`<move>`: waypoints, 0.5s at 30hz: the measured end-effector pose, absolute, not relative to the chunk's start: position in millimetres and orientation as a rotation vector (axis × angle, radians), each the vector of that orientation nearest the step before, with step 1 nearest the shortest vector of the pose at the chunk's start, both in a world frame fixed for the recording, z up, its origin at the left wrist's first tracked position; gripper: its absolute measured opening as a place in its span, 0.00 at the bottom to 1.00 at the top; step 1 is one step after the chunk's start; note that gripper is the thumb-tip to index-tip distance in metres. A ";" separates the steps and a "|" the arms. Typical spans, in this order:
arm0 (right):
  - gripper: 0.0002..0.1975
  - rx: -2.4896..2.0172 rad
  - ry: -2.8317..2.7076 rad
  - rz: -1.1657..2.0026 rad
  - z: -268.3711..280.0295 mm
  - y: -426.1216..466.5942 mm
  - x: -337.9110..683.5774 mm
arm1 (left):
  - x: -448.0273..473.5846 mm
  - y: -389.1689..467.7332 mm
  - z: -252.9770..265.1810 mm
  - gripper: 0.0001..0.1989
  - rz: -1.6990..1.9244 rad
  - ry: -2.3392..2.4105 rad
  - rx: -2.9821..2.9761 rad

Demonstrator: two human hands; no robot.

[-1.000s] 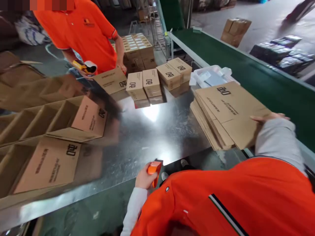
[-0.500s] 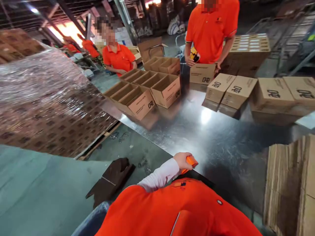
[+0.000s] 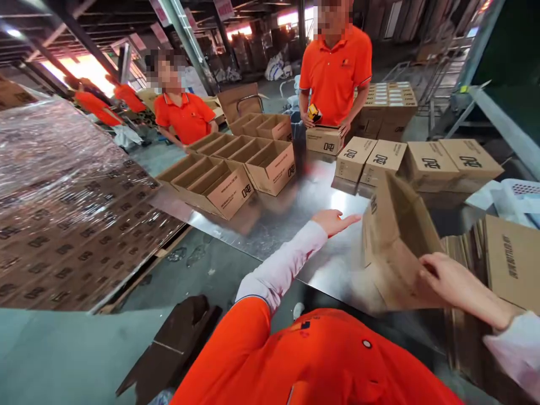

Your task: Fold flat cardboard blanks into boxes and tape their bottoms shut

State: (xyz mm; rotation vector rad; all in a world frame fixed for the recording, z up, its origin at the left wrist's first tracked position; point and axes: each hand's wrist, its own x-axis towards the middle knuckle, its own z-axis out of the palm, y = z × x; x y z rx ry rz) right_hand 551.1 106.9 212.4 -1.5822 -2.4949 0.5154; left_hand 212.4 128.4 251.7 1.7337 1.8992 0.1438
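My right hand (image 3: 449,281) grips the near edge of an opened-out cardboard carton (image 3: 386,261), thumb and fingers closed over its wall. The carton stands tilted on the metal table, its top open towards me and its lower part blurred by motion. To its left, my left hand (image 3: 333,222) reaches over the table with its fingers stretched towards the carton and a small gap between. I make out no held thing in the left hand. Beside my right hand stands a stack of flattened cartons (image 3: 512,261).
Open cartons (image 3: 230,191) stand on the metal table (image 3: 274,228) at left, closed cartons (image 3: 383,160) at the back right. Two co-workers in orange shirts are across the table; one holds a yellow tool (image 3: 314,113) by a carton. A wrapped pallet (image 3: 71,225) stands left, a white basket (image 3: 512,197) right.
My left hand has moved forward and its orange object no longer shows. My right hand has come into view with an opened-out carton. The view has swung to the right.
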 end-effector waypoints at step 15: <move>0.16 -1.312 -3.111 1.573 228.0 152.5 342.1 | 153.9 106.0 301.3 0.21 -0.500 1.849 1.945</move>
